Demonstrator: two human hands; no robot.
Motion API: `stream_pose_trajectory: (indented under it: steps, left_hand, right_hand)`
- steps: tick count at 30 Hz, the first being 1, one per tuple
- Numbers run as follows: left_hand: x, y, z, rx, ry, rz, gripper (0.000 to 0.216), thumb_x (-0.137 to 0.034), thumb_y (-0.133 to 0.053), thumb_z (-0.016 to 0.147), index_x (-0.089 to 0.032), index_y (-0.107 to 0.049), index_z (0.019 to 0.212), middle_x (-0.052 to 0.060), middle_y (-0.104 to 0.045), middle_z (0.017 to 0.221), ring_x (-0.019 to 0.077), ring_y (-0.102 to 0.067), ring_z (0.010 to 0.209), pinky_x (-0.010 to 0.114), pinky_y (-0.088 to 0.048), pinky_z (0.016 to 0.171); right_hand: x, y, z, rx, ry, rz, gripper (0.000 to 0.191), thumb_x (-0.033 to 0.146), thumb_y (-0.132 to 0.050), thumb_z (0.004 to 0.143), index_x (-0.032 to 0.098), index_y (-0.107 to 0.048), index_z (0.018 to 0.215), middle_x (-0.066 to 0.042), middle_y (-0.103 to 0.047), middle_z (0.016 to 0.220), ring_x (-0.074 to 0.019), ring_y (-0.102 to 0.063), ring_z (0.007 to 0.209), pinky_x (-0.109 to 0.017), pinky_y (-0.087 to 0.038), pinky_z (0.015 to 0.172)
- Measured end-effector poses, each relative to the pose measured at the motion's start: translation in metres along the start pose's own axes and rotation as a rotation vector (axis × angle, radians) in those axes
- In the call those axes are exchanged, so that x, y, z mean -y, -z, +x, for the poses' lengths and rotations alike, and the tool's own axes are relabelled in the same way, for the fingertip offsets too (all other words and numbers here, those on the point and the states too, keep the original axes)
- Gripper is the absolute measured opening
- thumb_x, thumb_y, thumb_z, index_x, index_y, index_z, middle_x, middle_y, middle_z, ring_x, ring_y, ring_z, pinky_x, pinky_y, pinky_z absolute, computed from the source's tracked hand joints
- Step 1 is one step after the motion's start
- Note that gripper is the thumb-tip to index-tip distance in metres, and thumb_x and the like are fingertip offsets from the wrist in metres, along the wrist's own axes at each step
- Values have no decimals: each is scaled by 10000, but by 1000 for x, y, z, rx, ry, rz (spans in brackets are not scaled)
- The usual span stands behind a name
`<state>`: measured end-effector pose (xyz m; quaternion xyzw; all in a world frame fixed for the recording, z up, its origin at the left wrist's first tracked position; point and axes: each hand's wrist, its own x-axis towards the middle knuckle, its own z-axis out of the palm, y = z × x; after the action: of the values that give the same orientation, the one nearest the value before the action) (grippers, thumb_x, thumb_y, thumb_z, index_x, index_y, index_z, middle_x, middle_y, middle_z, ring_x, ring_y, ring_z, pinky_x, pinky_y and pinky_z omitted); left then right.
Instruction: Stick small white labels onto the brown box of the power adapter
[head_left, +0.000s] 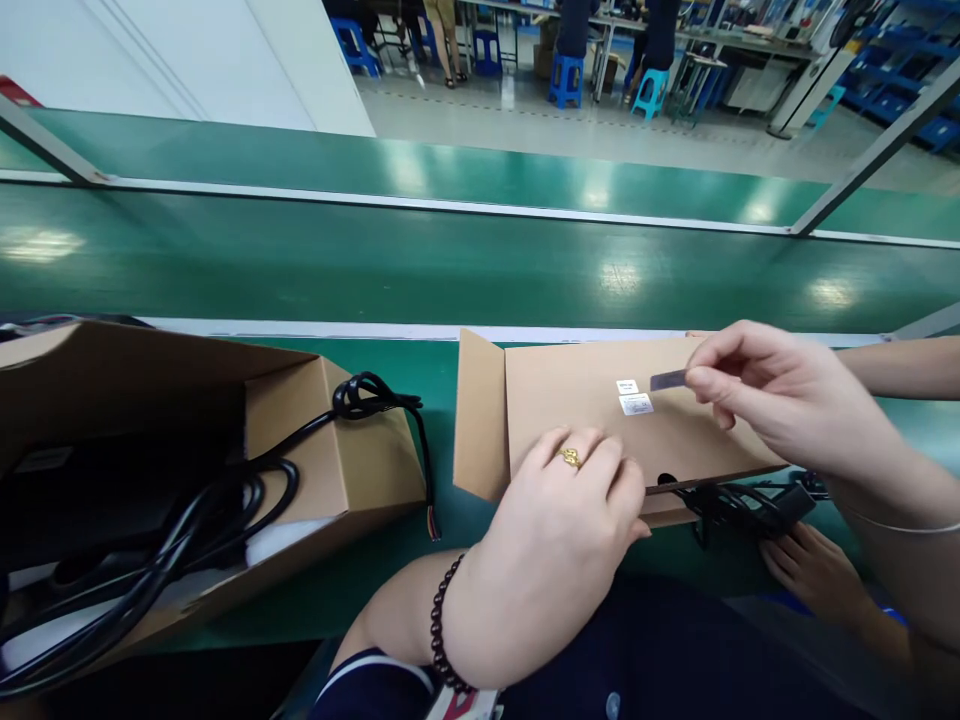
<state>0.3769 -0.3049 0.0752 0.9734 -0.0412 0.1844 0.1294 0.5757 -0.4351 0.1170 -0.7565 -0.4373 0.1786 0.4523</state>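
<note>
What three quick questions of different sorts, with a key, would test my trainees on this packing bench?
1. True or false: the left hand rests flat on the closed carton.
2. What does the right hand pinch? A) small label strip B) screwdriver C) tape roll
3. Fill in: black cables spill from the open ___ on the left.

Key: 1 true; 2 A; 3 box.
</note>
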Motion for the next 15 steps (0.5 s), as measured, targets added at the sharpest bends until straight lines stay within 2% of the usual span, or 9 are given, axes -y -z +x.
stream_pose_trajectory:
  steps: [2, 5, 12, 15]
  left_hand:
    - [-1, -3, 1, -7, -10, 28, 192, -249, -630, 920, -108, -641, 1050, 93, -647, 1048, 283, -626, 1062, 485, -570, 937]
    - [-2, -7, 2, -24, -29, 37, 150, -188, -602, 911, -110, -644, 1031, 99, -640, 1035, 282, -626, 1051, 483, -571, 926]
    - [3, -2, 4, 9, -51, 35, 170, -130, -524, 923, -119, -645, 1042, 99, -635, 1022, 268, -623, 1053, 461, -570, 939]
    - [5, -7, 2, -42, -65, 45, 188, -112, -535, 897, -122, -647, 1047, 97, -643, 1028, 264, -629, 1039, 452, -571, 944]
  right_hand:
    - [-5, -4, 5, 63, -65, -26, 351, 499, -751, 810, 171, -634, 848, 21, -558, 634, -78, -486, 486, -187, -407, 421]
    - [-7, -13, 9, 87, -130, -15, 418, 545, -760, 780, 149, -638, 828, 5, -567, 628, -77, -488, 475, -187, -402, 412]
    - [-14, -19, 8, 77, -190, 34, 370, 495, -765, 785, 140, -671, 834, -9, -594, 635, -70, -490, 473, -177, -402, 416]
    - [-16, -19, 4, 72, -215, 70, 386, 507, -754, 791, 135, -664, 840, -12, -601, 640, -73, -505, 494, -182, -420, 453]
